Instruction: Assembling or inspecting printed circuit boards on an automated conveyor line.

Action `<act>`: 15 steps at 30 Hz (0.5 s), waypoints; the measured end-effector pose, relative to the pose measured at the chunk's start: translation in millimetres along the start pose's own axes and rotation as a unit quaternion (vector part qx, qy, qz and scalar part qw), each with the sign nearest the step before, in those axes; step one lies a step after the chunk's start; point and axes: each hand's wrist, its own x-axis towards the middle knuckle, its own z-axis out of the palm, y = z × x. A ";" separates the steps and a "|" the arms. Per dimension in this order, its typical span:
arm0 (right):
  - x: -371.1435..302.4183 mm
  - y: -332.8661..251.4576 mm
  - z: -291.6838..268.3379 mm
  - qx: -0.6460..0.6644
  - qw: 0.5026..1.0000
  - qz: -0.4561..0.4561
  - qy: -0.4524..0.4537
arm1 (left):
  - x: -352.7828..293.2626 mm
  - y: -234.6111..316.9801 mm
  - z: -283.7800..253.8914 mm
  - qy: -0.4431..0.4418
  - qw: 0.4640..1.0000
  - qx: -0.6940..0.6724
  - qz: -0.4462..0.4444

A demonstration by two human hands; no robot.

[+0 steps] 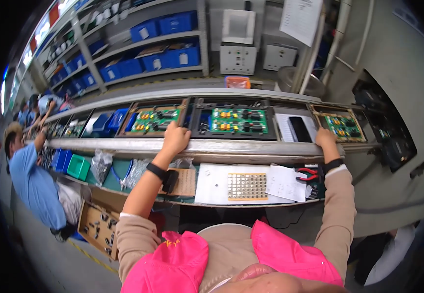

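left of the black tray (272, 124), your left hand (177, 138) curls at a brown frame (184, 110); right of it, your right hand (326, 138) touches a tan frame (318, 117); can't tell if either grip pinches; you're likely positioning them; next, guide level

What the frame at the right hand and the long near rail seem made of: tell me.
Frame at the right hand: perhaps wood or composite, matte; its edges look dull and brown. Near rail: likely bare metal, satin, judging by its silvery, streaked sheen.
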 end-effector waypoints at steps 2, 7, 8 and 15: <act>-7.9 -15.4 2.6 -0.005 1.000 -0.006 0.017 | 1.6 -1.8 -2.1 0.002 1.000 -0.008 -0.002; -35.1 -48.9 -7.7 -0.039 0.995 -0.061 0.074 | -1.2 13.4 0.6 0.014 0.999 -0.035 0.032; -44.4 -54.1 -15.2 -0.029 0.994 -0.081 0.073 | -0.8 18.0 1.5 0.015 0.999 -0.034 0.026; -118.7 -104.0 -54.0 0.020 0.975 -0.197 0.099 | -2.3 36.6 -8.6 -0.010 0.996 -0.042 0.078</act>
